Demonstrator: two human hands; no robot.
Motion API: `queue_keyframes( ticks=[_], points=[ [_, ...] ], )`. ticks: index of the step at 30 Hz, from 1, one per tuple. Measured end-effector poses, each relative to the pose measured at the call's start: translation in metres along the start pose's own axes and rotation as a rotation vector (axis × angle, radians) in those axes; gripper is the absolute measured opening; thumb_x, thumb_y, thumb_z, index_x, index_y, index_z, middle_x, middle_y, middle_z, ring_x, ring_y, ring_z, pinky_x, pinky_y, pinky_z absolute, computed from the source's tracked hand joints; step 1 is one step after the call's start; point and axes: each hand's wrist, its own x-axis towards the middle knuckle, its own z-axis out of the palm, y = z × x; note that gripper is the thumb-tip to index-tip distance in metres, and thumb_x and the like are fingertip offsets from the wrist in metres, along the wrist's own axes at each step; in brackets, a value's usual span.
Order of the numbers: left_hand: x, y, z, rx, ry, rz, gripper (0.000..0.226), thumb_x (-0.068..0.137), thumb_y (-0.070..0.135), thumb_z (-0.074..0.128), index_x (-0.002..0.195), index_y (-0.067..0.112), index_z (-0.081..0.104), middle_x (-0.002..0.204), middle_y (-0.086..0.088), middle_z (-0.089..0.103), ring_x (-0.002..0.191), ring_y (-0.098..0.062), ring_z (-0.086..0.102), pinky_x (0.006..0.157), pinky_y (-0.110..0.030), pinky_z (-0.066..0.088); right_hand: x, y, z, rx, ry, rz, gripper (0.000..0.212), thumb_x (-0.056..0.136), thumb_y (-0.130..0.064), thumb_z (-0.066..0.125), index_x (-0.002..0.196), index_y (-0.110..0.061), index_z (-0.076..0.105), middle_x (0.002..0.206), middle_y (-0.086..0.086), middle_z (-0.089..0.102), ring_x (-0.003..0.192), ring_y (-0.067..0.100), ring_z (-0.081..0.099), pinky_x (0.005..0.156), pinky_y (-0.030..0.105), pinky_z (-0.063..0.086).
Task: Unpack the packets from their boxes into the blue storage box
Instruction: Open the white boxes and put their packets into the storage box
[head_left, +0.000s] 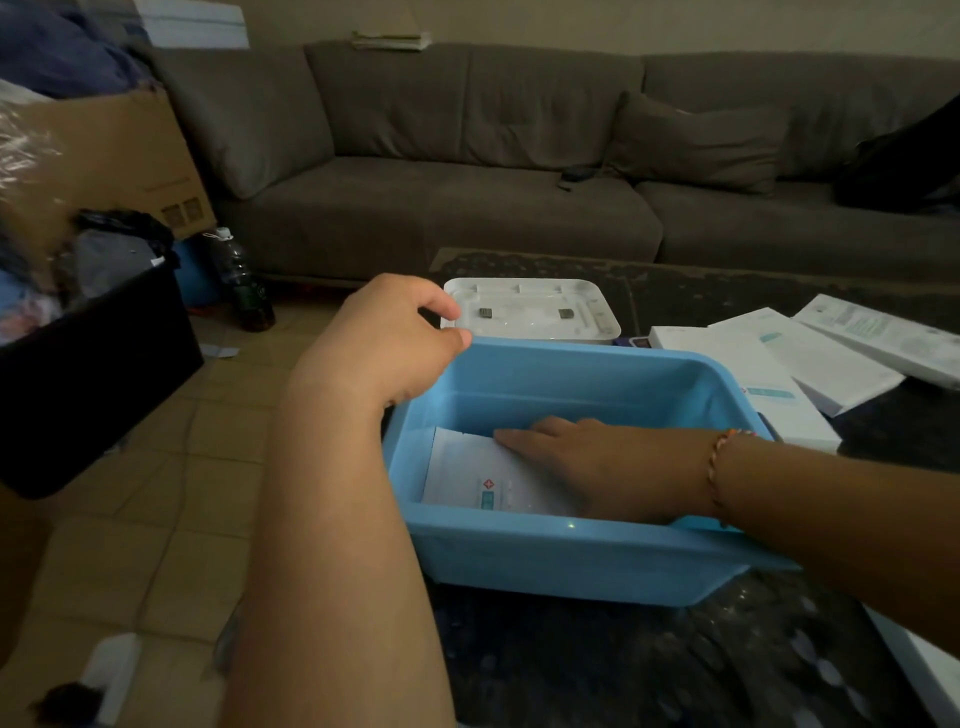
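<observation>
**Right hand flat on packets, left hand steadying the bin**

Right hand (587, 462) down inside the blue storage box (524, 558), fingers straight and together, palm pressing on the white packets (467, 475) lying flat on the floor of the box. No curl round them, no pinch; a flattening or settling touch, by the look of it. Left hand (387, 340) at the far left corner of the box, fingers loosely curled over the rim, thumb side up, apparently gripping the edge to keep the box from sliding; dim light and the angle leave the exact hold a little uncertain.

Packets toward the left and near side of the box, directly under and ahead of the right fingertips, long axis hard to judge, since the near wall hides their lower edge. White lid (530, 312) upturned just behind the box. Flat white product boxes (810, 358) fanned out on the dark table (649, 665) to the right, well clear of the left hand and beside the right forearm, long axes slanting away from near-left to far-right.

Likely step: one batch set down, more boxes waiting. For the next box, right hand clearly the nearer one: a lift out of the storage box, then a short reach rightward. Left hand better kept on the rim.
</observation>
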Motion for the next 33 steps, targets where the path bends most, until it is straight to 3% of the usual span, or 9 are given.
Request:
queue_keyframes(
  ticks=[3,10,13,16,21,26,29,33],
  points=[
    [0.001,0.001,0.001,0.009,0.001,0.010,0.023,0.091,0.036,0.068,0.114,0.031,0.066,0.111,-0.002,0.070,0.104,-0.019,0.064,0.089,-0.036,0.052,0.001,0.000,0.002,-0.020,0.008,0.002,0.084,0.093,-0.041,0.059,0.155,-0.028,0.004,0.154,0.007,0.026,0.133,0.034,0.040,0.111,0.044,0.032],
    [-0.004,0.011,0.000,0.032,0.011,0.017,0.026,0.093,0.039,0.064,0.118,0.031,0.064,0.114,0.000,0.069,0.102,-0.021,0.064,0.092,-0.042,0.054,0.002,0.001,-0.003,-0.030,0.074,-0.016,0.083,0.089,-0.047,0.062,0.154,-0.029,0.013,0.153,0.006,0.032,0.136,0.032,0.039,0.110,0.048,0.035],
    [-0.005,0.015,-0.001,0.033,0.013,0.027,0.028,0.093,0.041,0.063,0.119,0.032,0.063,0.112,0.000,0.069,0.098,-0.020,0.065,0.089,-0.040,0.055,0.005,-0.002,-0.005,0.044,0.105,-0.080,0.085,0.090,-0.042,0.063,0.154,-0.030,0.010,0.152,0.007,0.032,0.135,0.032,0.041,0.111,0.042,0.033],
    [-0.005,0.016,-0.001,0.026,0.019,0.035,0.028,0.093,0.041,0.063,0.119,0.032,0.063,0.105,0.001,0.070,0.092,-0.018,0.066,0.082,-0.036,0.055,0.010,-0.011,-0.004,-0.031,0.147,-0.150,0.084,0.092,-0.033,0.061,0.155,-0.035,0.004,0.148,0.007,0.031,0.128,0.032,0.046,0.103,0.043,0.040],
    [-0.003,0.013,-0.001,0.013,0.018,0.044,0.029,0.092,0.040,0.064,0.120,0.030,0.063,0.099,0.002,0.071,0.088,-0.017,0.066,0.084,-0.037,0.056,0.020,-0.015,-0.010,-0.084,0.098,-0.159,0.086,0.091,-0.036,0.062,0.154,-0.038,0.003,0.149,0.005,0.024,0.128,0.029,0.045,0.097,0.036,0.039],
    [0.000,0.011,0.000,-0.004,0.007,0.051,0.030,0.092,0.041,0.064,0.120,0.029,0.064,0.102,0.001,0.071,0.085,-0.016,0.067,0.076,-0.033,0.055,0.027,-0.018,-0.010,-0.074,0.044,-0.144,0.087,0.091,-0.039,0.061,0.156,-0.030,0.003,0.147,0.006,0.023,0.128,0.030,0.045,0.104,0.037,0.035],
    [0.001,0.010,0.001,0.003,0.000,0.050,0.029,0.091,0.043,0.064,0.118,0.032,0.063,0.107,0.000,0.070,0.082,-0.016,0.067,0.065,-0.027,0.049,0.031,-0.019,-0.009,-0.052,0.027,-0.141,0.090,0.091,-0.038,0.061,0.156,-0.024,0.000,0.149,0.007,0.021,0.136,0.031,0.036,0.111,0.038,0.030],
    [0.000,0.011,0.003,0.001,-0.006,0.051,0.029,0.090,0.044,0.065,0.116,0.033,0.063,0.108,-0.001,0.070,0.085,-0.017,0.067,0.062,-0.027,0.047,0.035,-0.018,-0.005,-0.014,0.019,-0.146,0.088,0.091,-0.036,0.062,0.156,-0.023,0.004,0.151,0.008,0.019,0.140,0.033,0.026,0.115,0.041,0.024]
  ],
)
